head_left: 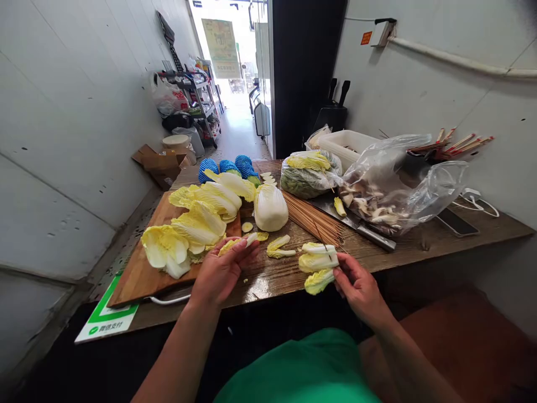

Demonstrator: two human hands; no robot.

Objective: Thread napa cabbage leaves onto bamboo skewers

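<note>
My left hand [220, 274] pinches a small napa cabbage leaf [229, 246] above the table's front edge. To its right, my right hand [361, 285] grips a skewer of small cabbage leaves [318, 262], which sit side by side; the thin stick [321, 230] pokes out beyond them. A gap separates the two hands. Between them on the table lies a loose small leaf [280, 247]. The trimmed cabbage head [271, 208] stands just behind. Large cabbage leaves [199, 226] overlap on the wooden cutting board [134, 268] at left.
Bamboo skewers [312, 217] lie in a bundle beside a knife [375, 237]. A clear bag of mushrooms [373, 207], a bagged cabbage [308, 178], a white bin [346, 144] and a phone [457, 222] occupy the right. Blue-netted vegetables [229, 166] rest at the back.
</note>
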